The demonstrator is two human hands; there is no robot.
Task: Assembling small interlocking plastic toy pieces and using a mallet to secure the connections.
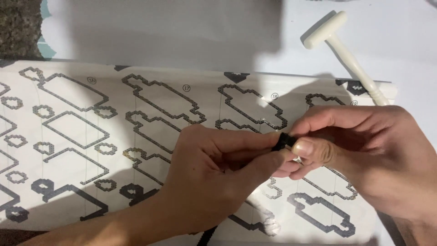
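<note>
**Small black piece pinched between two hands over a pattern sheet**

Small black piece (285,140): in the head view it sits just right of the frame's centre, held above the instruction sheet (136,136) where the fingertips of both hands meet. Only a short dark stub of it shows; the rest is covered by fingers, so its full shape cannot be made out. It looks matte and finely studded or ribbed.

The left hand (214,177) comes in from the lower left, forearm lying across the bottom edge, wrist bent so the back of the hand faces the camera. Its fingers are curled in and pressed together, thumb and forefinger closing on the left end of the black piece. The right hand (373,150) enters from the right edge, palm turned inward, fingers bent. Its thumb, nail facing up, and forefinger pinch the right end of the same piece. The two hands touch at the fingertips.

The sheet is white paper printed with rows of outlined shapes made of tiny dots or blocks: long bars with notched ends, hexagon rings, and some darker filled figures along the lower left. Its left and bottom edges run out of frame, and the hands hide its middle. Beyond its top edge, on the white table (182,32), lies a cream plastic hammer-shaped tool (339,45), smooth and glossy, its handle end passing behind the right hand. A dark strand low near the left wrist is too cut off to identify.
</note>
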